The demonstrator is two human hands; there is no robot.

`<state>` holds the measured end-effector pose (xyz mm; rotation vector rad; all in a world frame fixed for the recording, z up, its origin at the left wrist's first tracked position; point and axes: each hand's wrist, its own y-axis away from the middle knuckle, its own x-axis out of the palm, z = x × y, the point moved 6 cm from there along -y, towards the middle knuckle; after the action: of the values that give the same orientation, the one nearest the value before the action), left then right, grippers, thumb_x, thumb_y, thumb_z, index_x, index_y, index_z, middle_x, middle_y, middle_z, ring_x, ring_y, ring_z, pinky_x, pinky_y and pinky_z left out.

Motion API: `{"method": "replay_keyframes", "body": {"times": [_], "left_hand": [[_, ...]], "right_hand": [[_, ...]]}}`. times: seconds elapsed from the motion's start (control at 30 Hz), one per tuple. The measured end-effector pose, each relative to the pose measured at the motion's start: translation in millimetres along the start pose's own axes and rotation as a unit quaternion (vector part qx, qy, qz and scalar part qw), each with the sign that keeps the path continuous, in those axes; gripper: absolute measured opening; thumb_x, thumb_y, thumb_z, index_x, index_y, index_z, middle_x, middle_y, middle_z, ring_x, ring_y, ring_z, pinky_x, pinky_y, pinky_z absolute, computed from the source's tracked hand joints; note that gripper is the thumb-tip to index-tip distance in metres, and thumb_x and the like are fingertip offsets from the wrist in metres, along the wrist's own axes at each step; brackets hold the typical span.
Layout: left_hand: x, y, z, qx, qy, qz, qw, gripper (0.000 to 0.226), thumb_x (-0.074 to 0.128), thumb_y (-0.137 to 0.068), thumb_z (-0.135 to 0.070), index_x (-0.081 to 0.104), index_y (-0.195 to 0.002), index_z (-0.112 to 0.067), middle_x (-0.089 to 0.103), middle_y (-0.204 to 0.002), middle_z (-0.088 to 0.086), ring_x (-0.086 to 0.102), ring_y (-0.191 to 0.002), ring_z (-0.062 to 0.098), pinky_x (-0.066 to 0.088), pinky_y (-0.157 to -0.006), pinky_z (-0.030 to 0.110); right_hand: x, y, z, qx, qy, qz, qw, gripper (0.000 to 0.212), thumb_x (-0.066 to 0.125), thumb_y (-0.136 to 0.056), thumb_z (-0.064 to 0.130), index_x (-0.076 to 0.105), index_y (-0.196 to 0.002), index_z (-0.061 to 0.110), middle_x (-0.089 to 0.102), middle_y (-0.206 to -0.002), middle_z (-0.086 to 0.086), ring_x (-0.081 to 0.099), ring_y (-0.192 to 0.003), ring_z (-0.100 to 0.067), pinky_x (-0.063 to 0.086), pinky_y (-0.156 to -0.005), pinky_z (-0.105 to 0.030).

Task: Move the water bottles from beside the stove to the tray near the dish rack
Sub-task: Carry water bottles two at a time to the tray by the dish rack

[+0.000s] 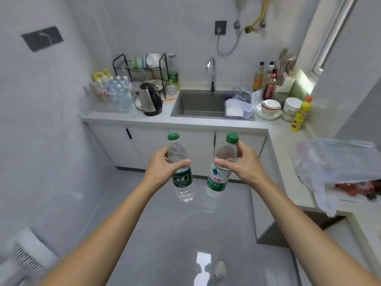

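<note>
On the far left of the table (pixel 123 117), at its back corner against the wall, stands a shrink-wrapped pack of water bottles (pixel 118 93), and just right of it a black two-tier dish rack (pixel 142 71) holding bowls, with a steel electric kettle (pixel 148 99) in front of it near the table's front edge. Out over the grey floor (pixel 175 234), well short of the table, the left hand (pixel 165 165) grips a green-capped water bottle with a dark green label (pixel 182 178) around its upper body, fingers wrapped behind and thumb pressed across the front; the bottle hangs nearly upright, its base tipped slightly right. Just beside it, not touching, the right hand (pixel 240 162) holds a second green-capped bottle with a white and green label (pixel 219 178) the same way near the shoulder, its base leaning a little left. Beyond them the sink (pixel 198 104) is set in the middle of the table under a chrome tap (pixel 212 75), with a clear plastic container (pixel 239 109) at its right end. Farther right sit stacked bowls (pixel 271 108), sauce bottles (pixel 266 83) and a yellow bottle (pixel 301 114), then a plastic bag (pixel 338 168) on the side run of table.
</note>
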<state>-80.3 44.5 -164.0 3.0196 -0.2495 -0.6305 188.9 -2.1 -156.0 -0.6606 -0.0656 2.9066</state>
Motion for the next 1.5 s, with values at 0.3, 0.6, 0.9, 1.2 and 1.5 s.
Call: {"method": "replay_keyframes", "body": {"times": [0.3, 0.6, 0.9, 1.2, 1.5], "left_hand": [[-187.6, -75.7, 42.7, -0.106, 0.017, -0.242, 0.964, 0.054, 0.089, -0.058, -0.056, 0.073, -0.105, -0.034, 0.080, -0.099, -0.013, 0.077, -0.097, 0.013, 0.063, -0.090, 0.052], [-322.2, -171.0, 119.9, -0.127, 0.039, -0.333, 0.934, 0.054, 0.086, -0.059, -0.062, 0.072, -0.106, -0.038, 0.077, -0.099, -0.016, 0.075, -0.097, 0.012, 0.062, -0.090, 0.053], [-451.2, -329.5, 150.8, -0.101, -0.008, -0.281, 0.954, 0.038, 0.087, -0.072, -0.056, 0.067, -0.102, -0.042, 0.074, -0.104, -0.020, 0.071, -0.101, 0.011, 0.060, -0.092, 0.045], [-536.6, -488.7, 170.7, -0.087, 0.010, -0.261, 0.961, 0.040, 0.078, -0.070, -0.068, 0.069, -0.099, -0.041, 0.074, -0.104, -0.018, 0.072, -0.100, 0.014, 0.061, -0.092, 0.052], [-606.7, -663.3, 188.2, -0.075, -0.071, -0.262, 0.959, 0.044, 0.077, -0.074, -0.069, 0.067, -0.103, -0.037, 0.072, -0.100, -0.018, 0.071, -0.095, 0.011, 0.062, -0.086, 0.050]], "right_hand": [[188.1, -195.8, 98.5, -0.129, 0.010, 0.205, 0.970, 0.045, 0.092, -0.072, 0.043, 0.067, -0.108, 0.036, 0.077, -0.100, 0.018, 0.071, -0.094, -0.005, 0.059, -0.089, -0.038], [369.7, -331.6, 168.1, -0.171, 0.024, 0.274, 0.946, 0.047, 0.085, -0.067, 0.055, 0.063, -0.104, 0.038, 0.077, -0.099, 0.020, 0.073, -0.096, -0.009, 0.059, -0.092, -0.046], [482.5, -467.3, 219.2, -0.140, 0.066, 0.226, 0.962, 0.050, 0.085, -0.072, 0.054, 0.061, -0.114, 0.038, 0.076, -0.107, 0.012, 0.071, -0.100, -0.018, 0.057, -0.090, -0.043], [571.0, -609.9, 236.7, -0.145, 0.091, 0.203, 0.964, 0.059, 0.077, -0.069, 0.068, 0.056, -0.119, 0.044, 0.075, -0.107, 0.010, 0.069, -0.099, -0.022, 0.057, -0.089, -0.047], [647.2, -783.9, 243.2, -0.151, 0.105, 0.171, 0.968, 0.080, 0.075, -0.071, 0.071, 0.051, -0.140, 0.038, 0.075, -0.111, 0.003, 0.068, -0.104, -0.029, 0.056, -0.087, -0.046]]}}
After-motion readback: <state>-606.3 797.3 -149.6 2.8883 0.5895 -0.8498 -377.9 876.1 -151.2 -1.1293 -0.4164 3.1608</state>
